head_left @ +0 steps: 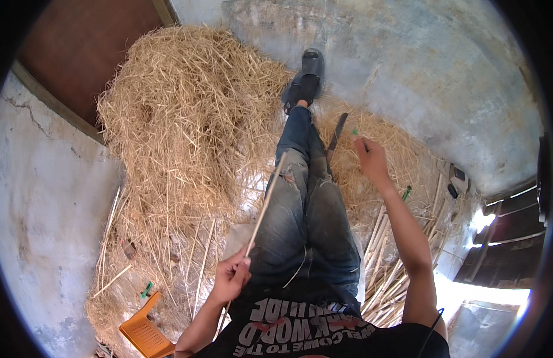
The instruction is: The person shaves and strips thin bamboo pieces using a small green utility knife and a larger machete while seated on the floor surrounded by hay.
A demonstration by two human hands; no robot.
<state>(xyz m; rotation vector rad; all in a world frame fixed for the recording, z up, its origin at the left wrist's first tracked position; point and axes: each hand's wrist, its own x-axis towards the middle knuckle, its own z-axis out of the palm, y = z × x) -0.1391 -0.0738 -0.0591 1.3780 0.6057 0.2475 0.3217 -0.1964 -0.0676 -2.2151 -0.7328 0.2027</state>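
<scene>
My left hand (231, 277) is closed round a thin pale stick (265, 206), which slants up over my jeans with its far end near my knee. My right hand (372, 160) is raised on the right, fingers pinched together. A small bright green piece (355, 132) shows at its fingertips; it is too small to tell its kind. Just left of that hand lies a long dark knife blade (338, 132) on the straw, beside my lower leg. My legs (306, 197) stretch out ahead, crossed at the feet.
A big heap of dry straw (187, 113) rises at the far left. Many pale sticks (388, 280) lie at my right side. An orange plastic object (146, 328) sits at the lower left, near a small green item (147, 290). A concrete wall (401, 59) stands ahead.
</scene>
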